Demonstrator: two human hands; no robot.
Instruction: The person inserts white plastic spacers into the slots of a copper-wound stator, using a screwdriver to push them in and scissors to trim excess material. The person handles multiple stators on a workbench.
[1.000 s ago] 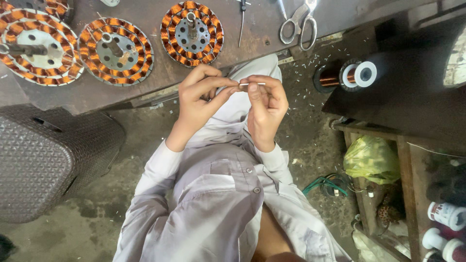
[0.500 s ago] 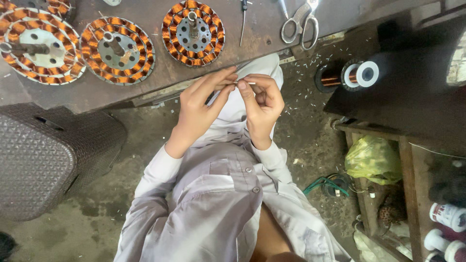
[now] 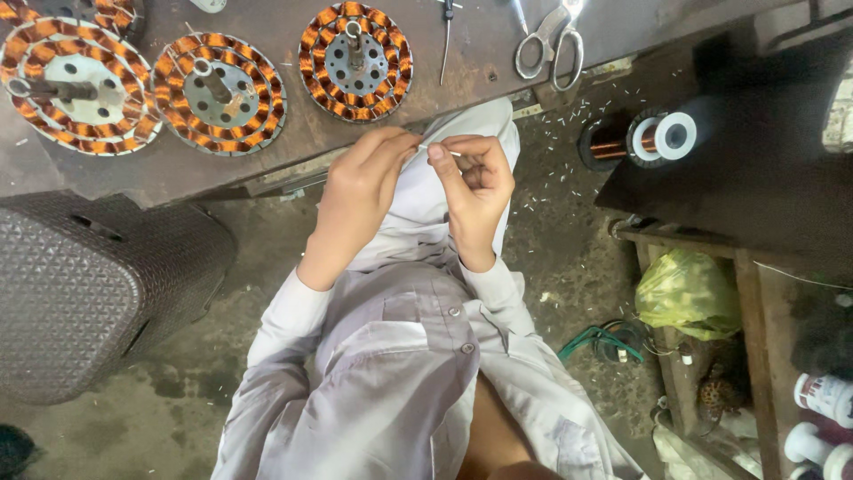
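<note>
My left hand and my right hand meet in front of my chest, just below the edge of the workbench. Their fingertips pinch a small thin white piece, a short sleeve or wire end, between them. The piece is mostly hidden by my fingers. On the bench above lie three round motor stators wound with copper wire: one at the left, one in the middle, one nearest my hands.
Scissors and a thin pointed tool lie on the bench. A spool of copper wire rests at the right. A woven grey stool stands left. A yellow-green bag sits on wooden shelving.
Both hands have stayed together, shifting slightly. My fingers have worked along the small white piece, and my left fingers now stretch out to its tip.
</note>
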